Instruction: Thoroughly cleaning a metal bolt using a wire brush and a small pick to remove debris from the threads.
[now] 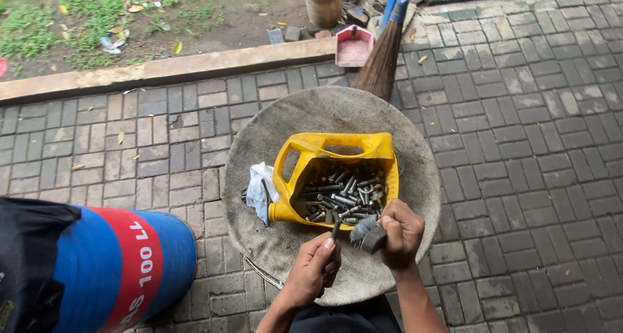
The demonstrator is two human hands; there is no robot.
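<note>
My left hand (316, 268) grips a dark bolt (336, 228) that points up from its fingers. Beside it my right hand (401, 232) holds a small wire brush (367, 233) with its bristle end against the bolt. Both hands hover over the near part of a round cloth-covered stand (279, 138). Just beyond them lies a yellow jug (324, 148) cut open on one side, filled with several grey bolts and nuts (342, 197).
A white rag (261, 189) lies left of the jug. A blue and red drum (110, 261) lies on the paving at lower left. A broom (383, 54), a pink dustpan (354, 45) and a bucket (323, 2) stand at the far kerb, grass beyond.
</note>
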